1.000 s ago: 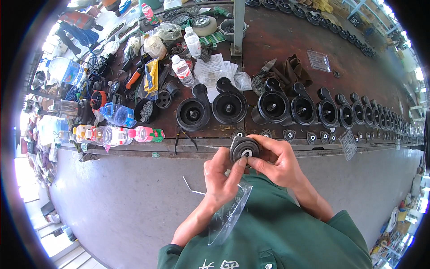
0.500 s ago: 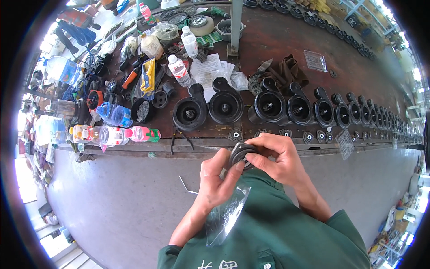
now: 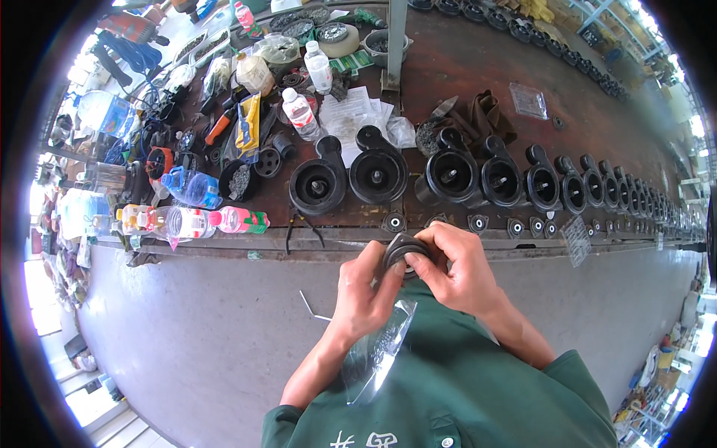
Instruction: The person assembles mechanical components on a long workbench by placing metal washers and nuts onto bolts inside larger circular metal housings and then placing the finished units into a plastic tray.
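Between both hands, just off the bench's front edge, I hold a small dark flanged disc (image 3: 400, 249) with a raised round rim. My left hand (image 3: 364, 287) grips its left side, the thumb pressed near its middle. From the right, my right hand (image 3: 461, 270) is closed around it, with the thumb on its face; the fingers hide much of the part. Along the bench edge lie similar small flanges (image 3: 393, 221) with light ring centres. Behind them stands a row of black round housings (image 3: 379, 176), each with a shaft in the middle and a side spout.
Pliers (image 3: 305, 230) lie at the bench edge, left of my hands. Plastic bottles (image 3: 239, 219), papers (image 3: 351, 116) and tools crowd the bench's left side. A metal post (image 3: 393, 52) rises from the bench. A clear plastic sheet (image 3: 381, 355) hangs against my green clothing.
Both thumbs have drawn closer together on the disc, and my left hand has shifted slightly to the right. The disc stays in both hands.
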A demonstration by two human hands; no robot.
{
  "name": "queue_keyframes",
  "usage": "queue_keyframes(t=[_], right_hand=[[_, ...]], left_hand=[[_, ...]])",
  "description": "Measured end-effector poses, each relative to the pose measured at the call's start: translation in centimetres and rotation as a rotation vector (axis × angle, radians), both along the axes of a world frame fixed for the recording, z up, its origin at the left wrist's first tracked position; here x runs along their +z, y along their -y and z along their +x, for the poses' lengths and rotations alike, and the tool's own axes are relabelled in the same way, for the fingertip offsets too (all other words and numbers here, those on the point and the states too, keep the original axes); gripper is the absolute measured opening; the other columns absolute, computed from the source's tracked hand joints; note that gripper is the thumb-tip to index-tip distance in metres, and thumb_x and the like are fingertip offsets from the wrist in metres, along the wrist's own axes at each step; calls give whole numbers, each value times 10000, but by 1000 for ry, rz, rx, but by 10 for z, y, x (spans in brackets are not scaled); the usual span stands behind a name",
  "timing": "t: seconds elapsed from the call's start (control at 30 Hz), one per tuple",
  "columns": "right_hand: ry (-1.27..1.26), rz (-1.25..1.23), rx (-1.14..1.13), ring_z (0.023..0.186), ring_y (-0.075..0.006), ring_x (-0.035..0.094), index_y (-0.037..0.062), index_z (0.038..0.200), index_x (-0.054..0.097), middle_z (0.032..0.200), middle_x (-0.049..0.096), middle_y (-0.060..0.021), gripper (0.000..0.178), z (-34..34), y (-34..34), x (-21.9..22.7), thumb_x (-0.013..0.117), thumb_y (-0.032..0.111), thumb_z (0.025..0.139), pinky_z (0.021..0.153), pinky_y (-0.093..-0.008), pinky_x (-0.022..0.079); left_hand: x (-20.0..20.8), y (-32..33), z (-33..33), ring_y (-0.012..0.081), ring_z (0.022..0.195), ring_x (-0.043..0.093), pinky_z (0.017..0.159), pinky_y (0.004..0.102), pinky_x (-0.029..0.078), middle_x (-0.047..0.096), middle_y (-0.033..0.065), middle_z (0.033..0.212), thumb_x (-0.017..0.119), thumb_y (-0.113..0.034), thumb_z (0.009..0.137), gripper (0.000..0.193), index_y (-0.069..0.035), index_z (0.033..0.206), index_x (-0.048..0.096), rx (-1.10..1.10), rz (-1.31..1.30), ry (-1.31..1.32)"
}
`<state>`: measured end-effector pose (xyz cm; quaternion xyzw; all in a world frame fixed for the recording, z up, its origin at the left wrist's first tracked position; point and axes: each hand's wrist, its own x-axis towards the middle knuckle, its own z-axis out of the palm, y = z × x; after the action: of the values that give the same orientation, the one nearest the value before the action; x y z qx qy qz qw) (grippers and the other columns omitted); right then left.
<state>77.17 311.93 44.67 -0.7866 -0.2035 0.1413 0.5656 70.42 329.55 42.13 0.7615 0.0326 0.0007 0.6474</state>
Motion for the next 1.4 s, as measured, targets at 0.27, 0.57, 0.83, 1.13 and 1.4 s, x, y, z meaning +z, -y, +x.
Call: queue_keyframes(t=[0.27,0.57,0.83,1.13,1.4], right_hand=[[-462,255,9,809,-39,613,-54,1144,670,945,683,-19,197,7,7,2,680,44,974,700,-200,510],[-452,199,-19,827,-57,623,-55,1074,668,916,702,-40,162,2,1,-3,677,21,931,713,-252,513],[-357,-4,-81,723,-127,632,-42,1000,651,836,690,-88,145,-5,-11,-21,694,55,901,656,-305,509],[-722,-113,-146,734,-159,689,-38,1028,718,844,744,-95,258,0,-24,-202,749,168,876,666,-318,536],[-536,-108,-391,633,-212,733,-24,916,740,715,739,-121,242,6,-131,-304,760,209,852,619,-361,555]], left_hand=[[-11,-2,3,36,693,526,600,213,418,616,-13,776,651,-147,1021,167,-5,960,588,48,-424,-184],[-5,-1,1,43,762,571,650,216,471,644,7,850,702,-55,972,145,5,966,570,64,-475,-202],[-19,1,0,65,767,594,646,241,496,668,37,874,691,-21,949,111,23,958,589,135,-416,-277],[-145,-62,-19,99,602,585,499,274,457,718,82,831,689,-261,983,367,67,1147,677,259,-121,-674],[-202,-76,-56,102,521,557,447,280,446,690,80,779,667,-215,987,294,46,1121,679,314,-43,-698]])
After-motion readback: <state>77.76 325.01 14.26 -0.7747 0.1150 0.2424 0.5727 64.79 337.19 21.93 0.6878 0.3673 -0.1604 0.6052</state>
